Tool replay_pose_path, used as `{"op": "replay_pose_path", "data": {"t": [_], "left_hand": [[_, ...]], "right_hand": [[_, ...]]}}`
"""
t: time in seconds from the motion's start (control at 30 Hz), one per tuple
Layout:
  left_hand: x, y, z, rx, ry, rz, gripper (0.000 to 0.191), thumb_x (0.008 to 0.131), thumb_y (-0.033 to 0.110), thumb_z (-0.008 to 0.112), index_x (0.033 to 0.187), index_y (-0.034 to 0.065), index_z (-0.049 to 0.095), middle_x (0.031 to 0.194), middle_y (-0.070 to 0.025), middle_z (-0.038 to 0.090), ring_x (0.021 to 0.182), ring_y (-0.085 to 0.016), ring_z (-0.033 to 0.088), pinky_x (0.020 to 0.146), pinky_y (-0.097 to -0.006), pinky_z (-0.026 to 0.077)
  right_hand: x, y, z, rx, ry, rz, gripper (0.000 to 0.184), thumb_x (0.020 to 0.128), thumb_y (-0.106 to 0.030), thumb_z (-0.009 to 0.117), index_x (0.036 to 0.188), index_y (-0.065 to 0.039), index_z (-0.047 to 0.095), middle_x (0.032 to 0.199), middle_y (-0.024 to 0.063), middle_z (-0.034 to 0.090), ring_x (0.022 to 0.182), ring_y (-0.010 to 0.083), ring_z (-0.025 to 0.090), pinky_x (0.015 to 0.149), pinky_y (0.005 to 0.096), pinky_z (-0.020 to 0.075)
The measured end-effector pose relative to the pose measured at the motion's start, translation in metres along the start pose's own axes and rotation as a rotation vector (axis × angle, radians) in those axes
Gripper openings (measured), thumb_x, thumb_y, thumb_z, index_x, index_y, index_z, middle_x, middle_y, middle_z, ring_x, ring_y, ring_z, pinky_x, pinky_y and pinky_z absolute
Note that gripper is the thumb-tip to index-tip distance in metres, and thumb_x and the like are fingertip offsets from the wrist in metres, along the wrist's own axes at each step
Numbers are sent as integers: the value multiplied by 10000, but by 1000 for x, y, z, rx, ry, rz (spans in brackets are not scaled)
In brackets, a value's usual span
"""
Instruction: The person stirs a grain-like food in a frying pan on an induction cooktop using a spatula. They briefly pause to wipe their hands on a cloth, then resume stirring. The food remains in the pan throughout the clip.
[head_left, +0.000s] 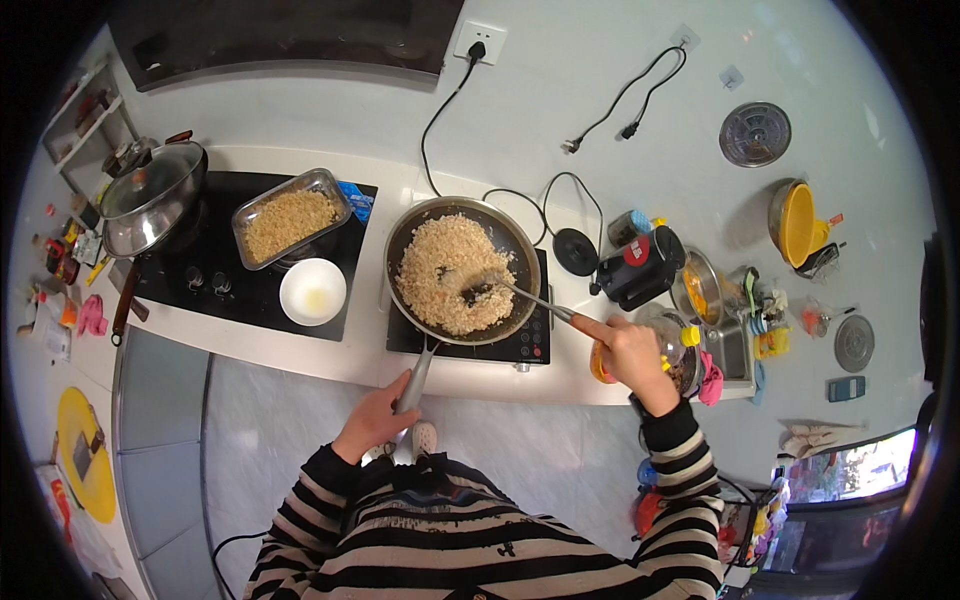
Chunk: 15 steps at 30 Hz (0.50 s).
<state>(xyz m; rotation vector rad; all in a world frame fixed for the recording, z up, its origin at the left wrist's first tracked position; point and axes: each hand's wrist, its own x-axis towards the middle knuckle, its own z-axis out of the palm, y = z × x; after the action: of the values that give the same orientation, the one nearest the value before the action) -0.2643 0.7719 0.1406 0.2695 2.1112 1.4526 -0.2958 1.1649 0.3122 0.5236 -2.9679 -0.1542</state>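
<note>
A frying pan (527, 300) stands on a black induction cooktop (405, 341) on the counter. Pale, grain-like food (457, 240) covers most of its base, with a few dark patches of pan showing through. My left hand (377, 418) grips the pan's grey handle (415, 382) at the counter's front edge. In my right hand (630, 356) is the handle of a metal cooking utensil (536, 298). Its head, blurred, is down in the food at the right of the pan's middle.
Left of the pan, a metal tray (259, 264) of golden grains and a white bowl (313, 274) rest on a black glass hob (232, 184). A lidded wok (142, 225) stands farther left. A black kettle (637, 274), plastic bottle (688, 337) and metal bowl (716, 289) crowd the right, near the sink (739, 352).
</note>
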Motion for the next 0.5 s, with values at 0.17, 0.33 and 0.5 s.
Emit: {"op": "replay_pose_path", "data": {"t": [0.17, 0.33, 0.5], "left_hand": [[-2, -16, 4, -16, 45, 60, 835, 846, 253, 746, 1557, 55, 354, 1072, -172, 680, 872, -216, 633, 817, -346, 523], [-2, -5, 3, 4, 19, 16, 836, 844, 300, 721, 1537, 11, 354, 1067, -243, 670, 877, -295, 636, 833, -361, 505], [-1, -13, 5, -8, 47, 47, 834, 842, 227, 751, 1555, 51, 356, 1030, -178, 688, 845, -208, 634, 802, -338, 524]], "right_hand": [[22, -16, 16, 149, 124, 114, 664, 728, 3, 615, 1307, -318, 677, 712, 102, 586, 583, 330, 620, 568, 450, 528], [42, -18, 62, 131, 99, 122, 637, 757, -11, 608, 1325, -294, 659, 765, 144, 634, 649, 349, 643, 614, 460, 536], [16, -14, 16, 149, -71, 37, 635, 724, -23, 633, 1294, -300, 682, 762, 132, 635, 663, 354, 652, 626, 444, 541]]}}
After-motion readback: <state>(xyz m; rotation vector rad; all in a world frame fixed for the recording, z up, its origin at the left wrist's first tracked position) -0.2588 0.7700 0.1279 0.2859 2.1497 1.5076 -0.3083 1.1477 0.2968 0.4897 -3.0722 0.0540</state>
